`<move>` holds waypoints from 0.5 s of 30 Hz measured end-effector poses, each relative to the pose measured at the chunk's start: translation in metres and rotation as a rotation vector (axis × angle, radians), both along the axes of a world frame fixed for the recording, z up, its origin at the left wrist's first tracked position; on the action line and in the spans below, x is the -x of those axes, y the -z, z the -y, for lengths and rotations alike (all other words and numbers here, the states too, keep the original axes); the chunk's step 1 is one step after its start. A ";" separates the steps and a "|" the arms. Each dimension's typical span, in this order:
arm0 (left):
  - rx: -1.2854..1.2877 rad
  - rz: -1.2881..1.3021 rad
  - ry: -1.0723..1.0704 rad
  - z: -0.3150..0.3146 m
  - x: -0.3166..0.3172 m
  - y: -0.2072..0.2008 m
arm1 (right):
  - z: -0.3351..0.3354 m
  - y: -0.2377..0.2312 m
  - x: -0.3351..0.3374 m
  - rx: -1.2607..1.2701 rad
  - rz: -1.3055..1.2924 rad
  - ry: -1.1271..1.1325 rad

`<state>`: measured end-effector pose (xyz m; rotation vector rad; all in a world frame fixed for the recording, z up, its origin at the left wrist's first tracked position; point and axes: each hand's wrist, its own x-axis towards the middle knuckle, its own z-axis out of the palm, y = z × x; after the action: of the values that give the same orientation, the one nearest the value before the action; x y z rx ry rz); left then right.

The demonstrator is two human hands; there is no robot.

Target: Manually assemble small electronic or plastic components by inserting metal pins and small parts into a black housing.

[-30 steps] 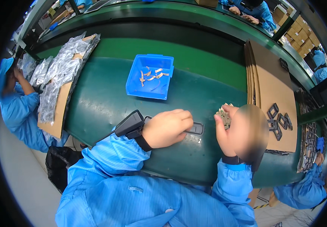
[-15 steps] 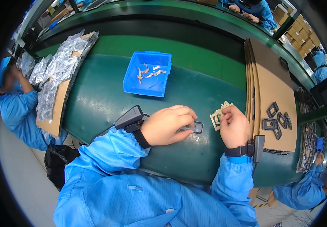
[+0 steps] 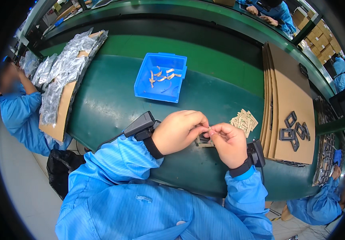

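Observation:
My left hand (image 3: 181, 132) and my right hand (image 3: 229, 144) meet over the table, thumbs and forefingers pinched together. Between them they hold a thin beige frame-shaped piece (image 3: 205, 145), whose lower edge shows below the fingertips; the fingers hide the rest. Something dark shows through its opening, too covered to make out. Just beyond my right hand lies a loose pile of similar beige pieces (image 3: 244, 122).
A blue bin (image 3: 160, 95) with curled tan strips stands beyond my hands. To the right, several black frames (image 3: 287, 135) lie on stacked cardboard sheets (image 3: 284, 84). Clear plastic bags (image 3: 62, 76) cover cardboard at left. Co-workers in blue sit on both sides and opposite.
My right hand has moved left from the beige pile to my left hand, bringing a beige frame-shaped piece. My left fingers have closed with it in a pinch. The view has shifted slightly.

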<state>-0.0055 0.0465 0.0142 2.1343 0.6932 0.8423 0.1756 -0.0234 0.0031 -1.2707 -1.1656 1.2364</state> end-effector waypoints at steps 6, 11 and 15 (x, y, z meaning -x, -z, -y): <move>-0.061 -0.032 -0.027 0.000 -0.002 0.000 | -0.002 0.000 0.002 -0.098 0.118 0.026; -0.081 -0.108 -0.007 0.002 -0.003 0.003 | -0.002 0.006 0.004 -0.066 0.048 0.025; -0.259 -0.132 0.025 0.002 -0.005 0.005 | -0.002 0.003 0.003 0.059 -0.170 -0.003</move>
<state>-0.0008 0.0446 0.0087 2.4438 0.6513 0.8200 0.1729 -0.0211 -0.0001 -1.1826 -1.0160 1.3620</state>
